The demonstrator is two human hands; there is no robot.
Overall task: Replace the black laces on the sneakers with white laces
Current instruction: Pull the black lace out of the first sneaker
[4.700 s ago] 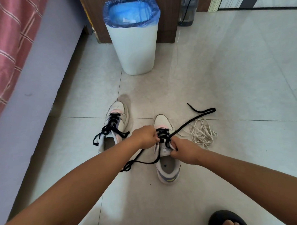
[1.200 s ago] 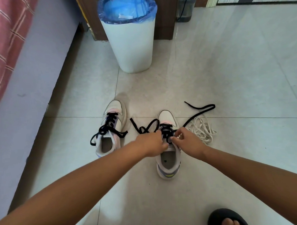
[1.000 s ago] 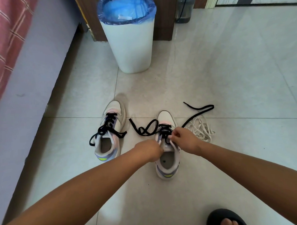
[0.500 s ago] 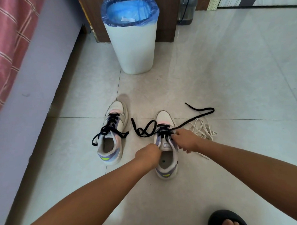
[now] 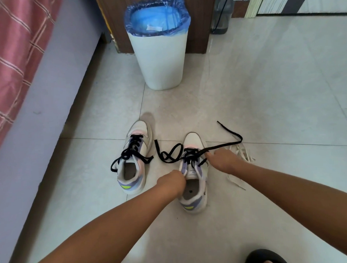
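Note:
Two white sneakers stand on the tiled floor. The left sneaker (image 5: 134,158) keeps its black lace (image 5: 132,152) threaded. On the right sneaker (image 5: 193,176) the black lace (image 5: 170,154) is partly pulled out, one end looped on the floor to its left, the other trailing off to the right. My left hand (image 5: 173,181) grips the left side of the right sneaker's collar by the tongue. My right hand (image 5: 222,160) pinches the black lace at the eyelets on the shoe's right side. A pile of white laces (image 5: 243,154) lies on the floor, partly hidden behind my right hand.
A white bin (image 5: 160,51) with a blue liner stands on the floor beyond the shoes. A bed side (image 5: 40,108) with a pink checked cover runs along the left. A black slipper (image 5: 265,258) with my toes shows at the bottom right. A water bottle (image 5: 221,13) stands far back.
My left hand has let go of the lace and slid back to hold the shoe's collar. My right hand has drawn the black lace's right side taut from the eyelets.

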